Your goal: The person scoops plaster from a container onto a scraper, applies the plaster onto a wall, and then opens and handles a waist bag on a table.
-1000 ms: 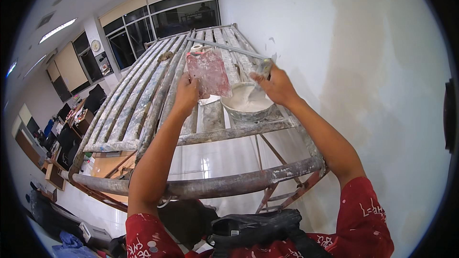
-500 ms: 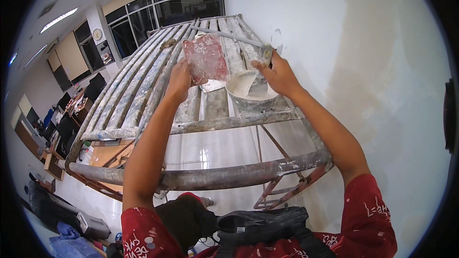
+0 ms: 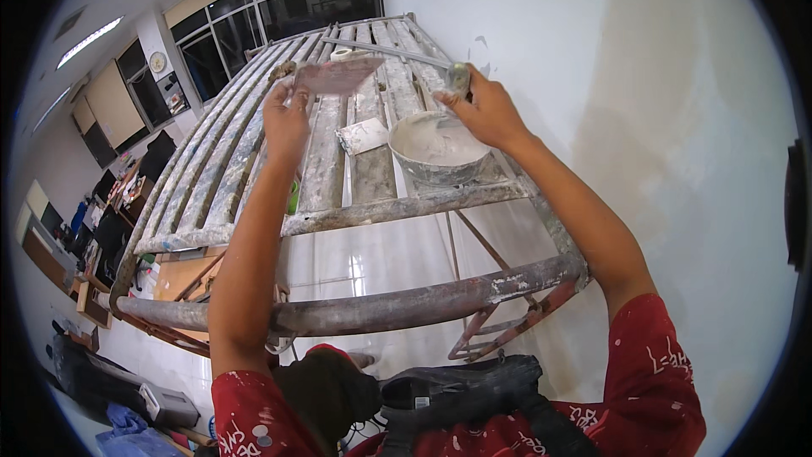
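Note:
My left hand [image 3: 288, 121] grips the edge of a flat red board [image 3: 340, 76] smeared with putty. The board is tilted almost edge-on and blurred by motion. In my right hand [image 3: 491, 110] is a putty knife [image 3: 458, 78], its handle end sticking up above the fist; its blade is mostly hidden. That hand is just above the far right rim of a bowl [image 3: 436, 172] of pale, wet putty. The bowl rests near the close end of a slatted scaffold platform [image 3: 326, 173]. Beside it lies a small white putty-stained piece [image 3: 363, 136].
A long metal strip [image 3: 389, 52] and a roll of tape [image 3: 341, 54] lie farther along the slats. The scaffold's thick front rail [image 3: 406, 303] crosses before me. A patched white wall [image 3: 660, 161] stands close on the right. Desks and chairs [image 3: 110, 228] are at the left.
The red board has moved up and left and tipped from facing me to nearly edge-on. My right hand has lifted the putty knife slightly from the bowl. The view has shifted a little.

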Motion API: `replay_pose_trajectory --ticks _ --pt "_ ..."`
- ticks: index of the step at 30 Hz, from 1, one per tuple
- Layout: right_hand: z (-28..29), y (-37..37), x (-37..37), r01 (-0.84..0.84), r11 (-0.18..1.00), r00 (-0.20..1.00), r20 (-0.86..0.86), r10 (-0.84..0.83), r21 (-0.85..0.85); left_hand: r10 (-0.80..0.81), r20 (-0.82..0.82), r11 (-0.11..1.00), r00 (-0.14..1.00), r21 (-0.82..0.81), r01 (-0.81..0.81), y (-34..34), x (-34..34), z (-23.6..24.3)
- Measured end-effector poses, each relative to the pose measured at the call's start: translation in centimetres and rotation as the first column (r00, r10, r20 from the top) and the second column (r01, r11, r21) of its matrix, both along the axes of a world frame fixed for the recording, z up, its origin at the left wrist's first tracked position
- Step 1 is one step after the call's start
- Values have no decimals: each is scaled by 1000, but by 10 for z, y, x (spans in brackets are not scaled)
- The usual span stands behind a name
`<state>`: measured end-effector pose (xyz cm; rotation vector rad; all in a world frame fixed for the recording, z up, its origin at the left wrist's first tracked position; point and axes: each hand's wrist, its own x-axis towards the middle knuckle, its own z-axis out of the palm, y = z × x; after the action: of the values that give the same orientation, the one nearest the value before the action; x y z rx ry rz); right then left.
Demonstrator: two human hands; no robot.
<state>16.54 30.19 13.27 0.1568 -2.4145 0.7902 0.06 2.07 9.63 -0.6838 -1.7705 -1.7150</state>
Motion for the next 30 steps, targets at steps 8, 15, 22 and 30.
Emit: replay_pose_trajectory --ticks 8,15,22,30 --pt "10 -12 6 -102 995 994 42 102 10 240 -160 960 958 -111 -259 -9 16 17" --pt "-4 0 -9 -176 925 976 62 208 -337 -196 99 980 976 37 194 6 30 23" --pt "0 -9 0 84 996 996 34 -83 -42 -54 126 992 991 -103 67 7 48 33" --pt "3 -12 9 -32 999 999 4 32 33 139 -129 969 982 -187 -161 6 29 17"
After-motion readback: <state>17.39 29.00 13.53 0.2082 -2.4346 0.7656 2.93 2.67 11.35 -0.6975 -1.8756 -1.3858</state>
